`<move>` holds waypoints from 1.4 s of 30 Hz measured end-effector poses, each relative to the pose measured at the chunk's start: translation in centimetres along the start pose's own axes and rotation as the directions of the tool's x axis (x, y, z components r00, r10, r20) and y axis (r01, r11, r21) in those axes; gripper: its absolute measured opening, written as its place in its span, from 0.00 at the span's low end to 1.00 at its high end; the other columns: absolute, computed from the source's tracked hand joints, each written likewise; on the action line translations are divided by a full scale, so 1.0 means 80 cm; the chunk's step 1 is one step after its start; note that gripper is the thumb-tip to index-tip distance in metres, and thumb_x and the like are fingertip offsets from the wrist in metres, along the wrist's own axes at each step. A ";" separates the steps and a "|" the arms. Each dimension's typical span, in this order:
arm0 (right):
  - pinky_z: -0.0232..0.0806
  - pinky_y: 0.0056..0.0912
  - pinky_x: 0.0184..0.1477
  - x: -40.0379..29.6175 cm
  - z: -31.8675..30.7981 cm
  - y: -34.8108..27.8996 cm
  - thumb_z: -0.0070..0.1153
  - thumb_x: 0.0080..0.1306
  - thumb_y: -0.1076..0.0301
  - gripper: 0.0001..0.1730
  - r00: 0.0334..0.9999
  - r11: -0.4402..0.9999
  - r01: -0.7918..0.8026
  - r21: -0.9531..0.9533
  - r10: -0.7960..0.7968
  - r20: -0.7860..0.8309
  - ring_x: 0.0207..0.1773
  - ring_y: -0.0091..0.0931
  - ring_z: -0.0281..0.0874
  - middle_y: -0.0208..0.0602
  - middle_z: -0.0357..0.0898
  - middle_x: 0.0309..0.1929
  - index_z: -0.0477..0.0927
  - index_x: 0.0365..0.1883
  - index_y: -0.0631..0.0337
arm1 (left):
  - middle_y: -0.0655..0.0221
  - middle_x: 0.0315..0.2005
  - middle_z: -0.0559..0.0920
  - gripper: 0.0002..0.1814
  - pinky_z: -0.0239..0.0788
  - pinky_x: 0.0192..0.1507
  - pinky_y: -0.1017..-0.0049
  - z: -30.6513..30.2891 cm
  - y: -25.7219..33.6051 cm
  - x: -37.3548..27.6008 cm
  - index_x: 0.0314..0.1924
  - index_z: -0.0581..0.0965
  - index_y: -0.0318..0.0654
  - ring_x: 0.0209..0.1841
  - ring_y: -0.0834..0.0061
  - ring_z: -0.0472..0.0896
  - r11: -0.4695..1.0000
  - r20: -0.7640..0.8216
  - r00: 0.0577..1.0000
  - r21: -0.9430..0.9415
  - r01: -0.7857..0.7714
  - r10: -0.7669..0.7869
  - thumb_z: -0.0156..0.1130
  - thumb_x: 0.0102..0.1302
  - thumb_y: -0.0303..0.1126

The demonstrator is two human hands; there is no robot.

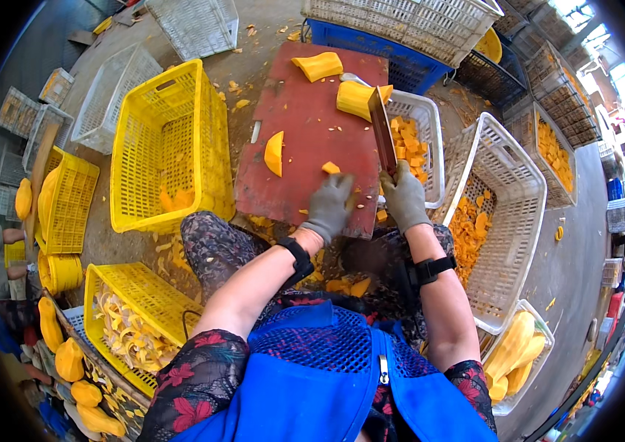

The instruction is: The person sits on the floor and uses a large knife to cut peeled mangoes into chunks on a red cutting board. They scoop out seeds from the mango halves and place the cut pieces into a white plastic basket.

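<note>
My right hand, in a grey glove, grips the handle of a knife with a broad blade. The blade stands edge-on over the right side of a red cutting board. My left hand, also gloved, is low over the board's near part. Its fingers are blurred, so whether they hold anything is unclear. Just beyond them lies a small squash chunk. A squash wedge rests at the left of the board. Farther off are a thick peeled squash piece, partly behind the blade, and another squash piece.
A white basket of squash cubes adjoins the board's right side. Beyond it stands a larger white crate with squash scraps. At left is a yellow crate holding a few pieces. Peelings fill a tilted yellow crate. Whole squashes sit at lower right.
</note>
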State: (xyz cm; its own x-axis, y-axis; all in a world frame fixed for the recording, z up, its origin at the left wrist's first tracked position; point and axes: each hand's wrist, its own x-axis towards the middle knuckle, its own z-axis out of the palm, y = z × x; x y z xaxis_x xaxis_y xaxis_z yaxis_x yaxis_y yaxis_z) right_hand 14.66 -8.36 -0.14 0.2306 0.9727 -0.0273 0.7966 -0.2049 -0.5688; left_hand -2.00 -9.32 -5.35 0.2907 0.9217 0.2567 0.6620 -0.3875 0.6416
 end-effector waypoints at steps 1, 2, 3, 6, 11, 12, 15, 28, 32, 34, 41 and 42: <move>0.68 0.51 0.43 0.000 -0.001 -0.002 0.53 0.63 0.57 0.19 1.000 0.999 -0.001 0.052 0.002 -0.010 0.41 0.52 0.77 0.58 0.79 0.33 0.71 0.43 0.65 | 0.54 0.45 0.76 0.21 0.70 0.48 0.62 0.006 0.003 -0.004 0.51 0.73 0.39 0.46 0.52 0.76 0.995 0.022 0.994 0.017 -0.103 0.103 0.59 0.55 0.27; 0.68 0.51 0.43 0.001 -0.002 -0.004 0.53 0.63 0.57 0.19 1.000 0.995 -0.002 0.105 0.004 -0.020 0.41 0.52 0.77 0.58 0.79 0.33 0.71 0.43 0.65 | 0.54 0.45 0.76 0.21 0.70 0.48 0.62 0.013 0.006 -0.007 0.51 0.73 0.39 0.46 0.52 0.76 0.978 0.046 0.978 0.031 -0.205 0.204 0.59 0.55 0.27; 0.68 0.51 0.42 0.003 -0.006 -0.010 0.53 0.63 0.57 0.19 1.000 0.988 0.004 0.157 0.001 -0.031 0.40 0.52 0.77 0.58 0.79 0.33 0.72 0.43 0.65 | 0.54 0.45 0.76 0.21 0.70 0.47 0.62 0.019 0.008 -0.007 0.51 0.73 0.39 0.46 0.53 0.76 0.979 0.033 0.978 0.006 -0.205 0.204 0.59 0.55 0.27; 0.69 0.43 0.40 -0.009 -0.024 -0.015 0.55 0.63 0.60 0.17 0.995 0.949 0.024 0.314 0.010 -0.104 0.38 0.46 0.80 0.54 0.80 0.32 0.74 0.43 0.66 | 0.55 0.44 0.76 0.20 0.70 0.47 0.62 0.032 0.007 -0.001 0.50 0.73 0.39 0.45 0.53 0.76 0.984 -0.026 0.983 -0.011 -0.181 0.180 0.59 0.55 0.27; 0.69 0.32 0.31 -0.023 -0.034 0.006 0.54 0.66 0.65 0.13 0.990 0.784 0.086 0.615 0.000 -0.139 0.27 0.30 0.77 0.37 0.78 0.29 0.73 0.43 0.66 | 0.54 0.45 0.76 0.22 0.66 0.53 0.61 0.000 -0.034 0.007 0.53 0.73 0.39 0.49 0.54 0.74 0.949 -0.171 0.982 0.288 0.130 -0.082 0.59 0.55 0.29; 0.68 0.29 0.28 -0.028 -0.037 -0.001 0.54 0.66 0.65 0.13 0.993 0.719 -0.034 0.694 0.101 -0.056 0.25 0.27 0.75 0.34 0.76 0.28 0.73 0.43 0.66 | 0.54 0.46 0.76 0.23 0.65 0.54 0.60 0.000 -0.043 0.007 0.53 0.73 0.39 0.50 0.53 0.73 0.928 -0.144 0.974 0.305 0.213 -0.176 0.59 0.55 0.30; 0.64 0.22 0.22 -0.037 -0.038 -0.022 0.53 0.67 0.66 0.12 0.961 0.546 -0.242 0.802 0.247 0.122 0.21 0.18 0.69 0.30 0.72 0.26 0.72 0.42 0.65 | 0.55 0.50 0.74 0.23 0.62 0.57 0.59 0.020 -0.057 0.037 0.53 0.73 0.38 0.55 0.53 0.70 0.946 0.069 0.954 -0.122 0.300 -0.293 0.60 0.55 0.31; 0.65 0.35 0.27 -0.074 0.014 -0.032 0.54 0.66 0.63 0.13 0.989 0.951 0.108 0.290 -0.133 0.069 0.24 0.33 0.74 0.39 0.74 0.22 0.72 0.44 0.60 | 0.56 0.51 0.73 0.25 0.64 0.57 0.61 -0.044 -0.118 0.022 0.54 0.72 0.42 0.55 0.55 0.70 0.954 -0.128 0.987 0.269 0.134 -0.102 0.63 0.52 0.28; 0.68 0.48 0.37 -0.075 0.024 -0.067 0.52 0.65 0.62 0.13 0.959 0.936 0.238 0.259 -0.268 0.089 0.37 0.50 0.77 0.52 0.79 0.32 0.72 0.42 0.61 | 0.56 0.49 0.74 0.26 0.66 0.54 0.60 -0.041 -0.108 0.001 0.54 0.72 0.40 0.52 0.53 0.71 0.978 -0.225 0.966 0.137 0.160 -0.127 0.63 0.52 0.27; 0.68 0.50 0.38 -0.072 0.034 -0.077 0.51 0.66 0.61 0.13 0.958 0.980 0.170 0.100 -0.189 0.217 0.38 0.51 0.77 0.54 0.79 0.32 0.71 0.41 0.61 | 0.56 0.47 0.75 0.25 0.66 0.53 0.60 -0.047 -0.110 -0.004 0.53 0.72 0.40 0.51 0.53 0.72 0.966 -0.174 0.969 0.157 0.205 -0.177 0.63 0.52 0.27; 0.68 0.52 0.39 -0.065 0.040 -0.086 0.50 0.66 0.59 0.15 0.946 0.983 0.178 0.043 -0.183 0.267 0.37 0.52 0.77 0.56 0.78 0.32 0.70 0.40 0.63 | 0.56 0.41 0.77 0.20 0.68 0.49 0.60 -0.042 -0.118 -0.009 0.50 0.74 0.40 0.47 0.51 0.74 0.956 -0.189 0.954 0.137 0.259 -0.232 0.61 0.54 0.28; 0.68 0.52 0.39 -0.068 0.036 -0.088 0.50 0.66 0.59 0.15 0.949 0.981 0.183 0.068 -0.195 0.249 0.37 0.52 0.77 0.56 0.78 0.32 0.69 0.40 0.64 | 0.55 0.41 0.77 0.20 0.67 0.49 0.60 -0.041 -0.117 -0.012 0.50 0.74 0.41 0.47 0.50 0.74 0.953 -0.203 0.945 0.113 0.281 -0.255 0.60 0.54 0.28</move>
State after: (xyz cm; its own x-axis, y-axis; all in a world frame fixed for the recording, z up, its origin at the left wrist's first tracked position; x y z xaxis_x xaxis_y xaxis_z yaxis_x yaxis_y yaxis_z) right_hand 6.18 -11.85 1.65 -0.0754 0.9899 -0.1199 0.7857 -0.0151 -0.6184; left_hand -10.74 -6.53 -9.19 -0.0340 0.9736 0.2257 0.7903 -0.1121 0.6023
